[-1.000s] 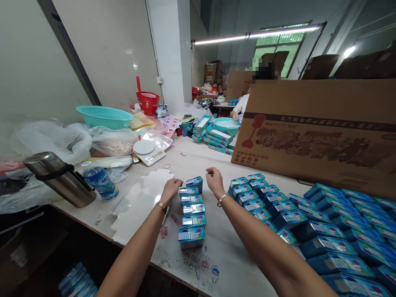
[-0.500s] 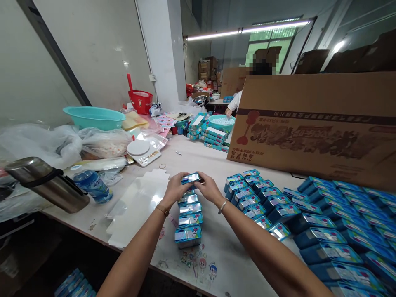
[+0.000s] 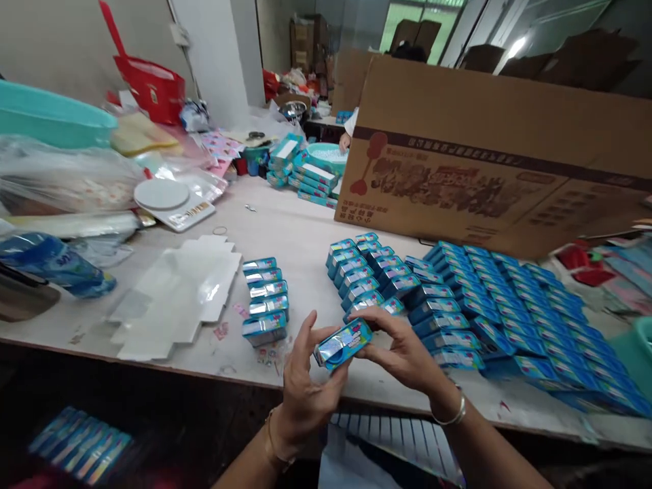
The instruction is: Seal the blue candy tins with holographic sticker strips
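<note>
Between my two hands is a small blue tin box (image 3: 344,343), held tilted above the table's front edge. My left hand (image 3: 310,387) has its fingers and thumb around the box's left end. On the right end, my right hand (image 3: 402,346) pinches the same box between thumb and fingers. A short row of blue tin boxes (image 3: 265,299) stands on the table to the left. Close beyond my right hand, more blue tin boxes (image 3: 359,275) stand in rows.
A flat white cardboard cutout (image 3: 178,299) lies left, near a white scale (image 3: 173,204). Behind the rows rises a large brown carton (image 3: 458,149). Several boxes (image 3: 81,441) lie below the table at left. A co-worker's hand (image 3: 345,141) is by a turquoise basin (image 3: 326,155).
My hands have left the back of the short row and come nearer and right, now with a blue tin box between them. The view has turned right and downward.
</note>
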Demonstrator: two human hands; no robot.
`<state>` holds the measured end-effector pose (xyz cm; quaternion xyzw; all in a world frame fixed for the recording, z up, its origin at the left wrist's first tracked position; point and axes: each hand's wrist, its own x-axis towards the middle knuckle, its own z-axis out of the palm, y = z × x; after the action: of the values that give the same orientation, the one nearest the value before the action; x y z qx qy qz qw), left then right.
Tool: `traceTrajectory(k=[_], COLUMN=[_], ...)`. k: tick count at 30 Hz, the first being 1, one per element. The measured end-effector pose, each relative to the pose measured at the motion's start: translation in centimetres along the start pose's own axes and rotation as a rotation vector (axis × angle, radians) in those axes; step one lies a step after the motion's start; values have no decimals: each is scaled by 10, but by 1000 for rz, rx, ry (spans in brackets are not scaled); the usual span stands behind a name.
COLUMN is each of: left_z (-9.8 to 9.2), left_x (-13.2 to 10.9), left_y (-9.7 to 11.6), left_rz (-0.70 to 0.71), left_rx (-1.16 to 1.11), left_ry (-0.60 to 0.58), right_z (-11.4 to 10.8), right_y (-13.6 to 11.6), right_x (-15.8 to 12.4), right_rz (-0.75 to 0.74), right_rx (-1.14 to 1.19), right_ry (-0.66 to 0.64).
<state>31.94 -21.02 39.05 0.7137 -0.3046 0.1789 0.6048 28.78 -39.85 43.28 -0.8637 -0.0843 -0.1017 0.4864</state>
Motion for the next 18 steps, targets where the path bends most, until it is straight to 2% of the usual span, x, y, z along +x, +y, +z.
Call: traceTrajectory(k=[2, 4, 6, 8, 11, 14, 18], left_z=[17, 27, 29, 24, 10, -2, -11], left_x=[-35, -59, -70, -72, -65, -62, -64], left_y=[-16, -29, -36, -36, -33, -32, -36], left_rz=[-136, -266, -375, -445, -441, -354, -253], left_rx=[-27, -35, -57, -85, -22, 68, 31], left_ry=[36, 50, 15, -38, -36, 10, 3], right_z=[15, 28, 36, 37, 33, 29, 29], right_y=[18, 31, 36, 38, 40, 45, 50], right_x=[-22, -36, -41, -40, -36, -31, -26], right_rz=[108, 153, 132, 88, 84, 117, 129], right_rx=[-33, -60, -77, -73, -35, 10, 39], right_ry=[-31, -60, -80, -113, -178, -199, -204])
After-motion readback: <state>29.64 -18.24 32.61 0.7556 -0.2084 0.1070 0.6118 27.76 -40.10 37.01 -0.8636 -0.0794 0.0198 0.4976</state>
